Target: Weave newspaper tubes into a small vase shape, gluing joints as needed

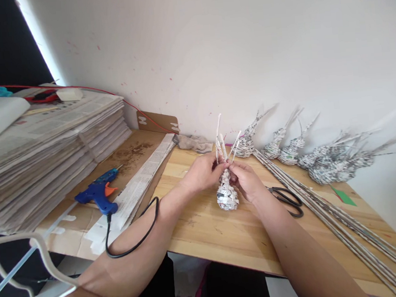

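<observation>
A small vase-shaped piece woven from rolled newspaper (227,198) stands in front of me at the middle of the wooden table, its round base toward me. Several loose paper strips (220,139) stick up and fan out from its narrow neck. My left hand (207,170) pinches the neck from the left, thumb and fingers closed at the base of the strips. From the right, my right hand (243,179) grips the same neck, its fingertips meeting those of the left. The exact strip between the fingertips is hidden.
Black-handled scissors (289,199) and long rolled paper sticks (315,207) lie to the right. Several similar woven pieces (329,164) line the wall. On cardboard at left rest a blue glue gun (100,193) with its cord and newspaper strips (141,177), beside a tall newspaper stack (61,147).
</observation>
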A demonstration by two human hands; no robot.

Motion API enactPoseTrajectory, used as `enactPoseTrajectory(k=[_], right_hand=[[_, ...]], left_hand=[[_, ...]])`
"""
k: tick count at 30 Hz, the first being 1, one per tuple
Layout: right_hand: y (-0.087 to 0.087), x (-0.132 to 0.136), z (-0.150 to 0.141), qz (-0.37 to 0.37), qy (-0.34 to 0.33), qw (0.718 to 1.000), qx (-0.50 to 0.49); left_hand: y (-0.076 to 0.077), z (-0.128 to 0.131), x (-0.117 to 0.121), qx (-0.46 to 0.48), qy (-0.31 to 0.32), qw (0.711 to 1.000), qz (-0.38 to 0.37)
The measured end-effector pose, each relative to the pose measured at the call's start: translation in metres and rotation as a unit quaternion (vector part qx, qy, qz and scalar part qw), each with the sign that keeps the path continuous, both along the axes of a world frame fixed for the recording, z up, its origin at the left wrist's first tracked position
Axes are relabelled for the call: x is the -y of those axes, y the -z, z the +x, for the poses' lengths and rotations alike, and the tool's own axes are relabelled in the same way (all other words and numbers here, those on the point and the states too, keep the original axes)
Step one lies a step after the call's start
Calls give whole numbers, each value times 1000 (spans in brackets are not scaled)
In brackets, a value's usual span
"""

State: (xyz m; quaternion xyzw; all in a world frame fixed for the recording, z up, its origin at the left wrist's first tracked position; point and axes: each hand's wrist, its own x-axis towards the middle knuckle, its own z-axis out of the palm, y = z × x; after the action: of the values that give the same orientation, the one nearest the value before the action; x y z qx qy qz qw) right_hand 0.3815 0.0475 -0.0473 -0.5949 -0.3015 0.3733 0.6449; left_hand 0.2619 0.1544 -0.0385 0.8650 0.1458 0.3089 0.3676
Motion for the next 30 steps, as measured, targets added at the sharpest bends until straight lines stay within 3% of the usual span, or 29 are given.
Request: enactPoseTrajectory(k=[30], right_hand=[[-6, 0, -8, -20, 26, 999, 12]], left_hand=[[-6, -4, 5, -32, -22, 998, 40]])
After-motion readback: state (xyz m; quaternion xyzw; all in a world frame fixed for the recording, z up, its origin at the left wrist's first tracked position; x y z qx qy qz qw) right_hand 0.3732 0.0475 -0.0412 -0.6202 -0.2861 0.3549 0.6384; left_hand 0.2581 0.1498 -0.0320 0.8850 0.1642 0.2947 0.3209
